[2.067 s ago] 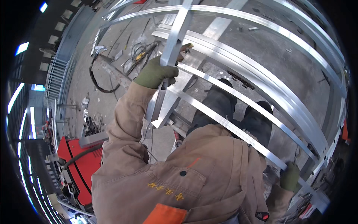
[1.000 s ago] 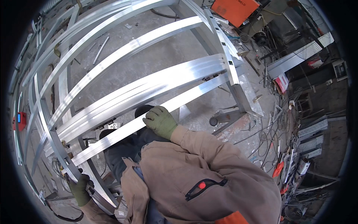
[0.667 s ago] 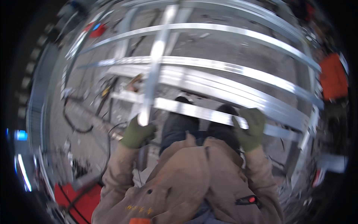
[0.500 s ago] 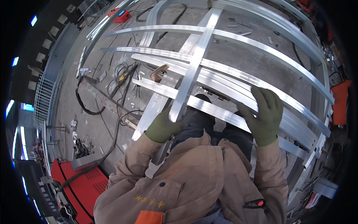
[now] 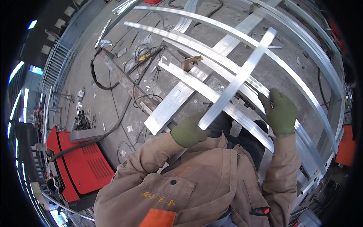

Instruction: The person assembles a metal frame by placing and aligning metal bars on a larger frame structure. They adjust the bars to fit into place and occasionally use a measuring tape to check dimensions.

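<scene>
My left hand (image 5: 188,131), in a green glove, is closed around the lower end of a loose flat metal bar (image 5: 237,80) — fingers wrapped tight, the bar running up and to the right from the grip, tilted across the frame below it. My right hand (image 5: 280,112), also gloved, rests on a long curved metal strip (image 5: 242,113) of the frame; the fingers lie mostly flat over its edge, curled only a little, and I cannot tell whether they actually clamp it. The loose bar crosses over several of the curved strips and ends near the top right, above another long curved rail (image 5: 242,34). Both sleeves are tan work jacket, with an orange patch at the lower edge. Beneath the frame, a wider flat metal plate (image 5: 172,106) lies on the concrete floor (image 5: 113,102), with a brown clamp (image 5: 191,61) just beside its upper part. Black cables (image 5: 99,77) loop across the floor to the left. A red machine (image 5: 81,166) stands at lower left, well apart from my hands.
</scene>
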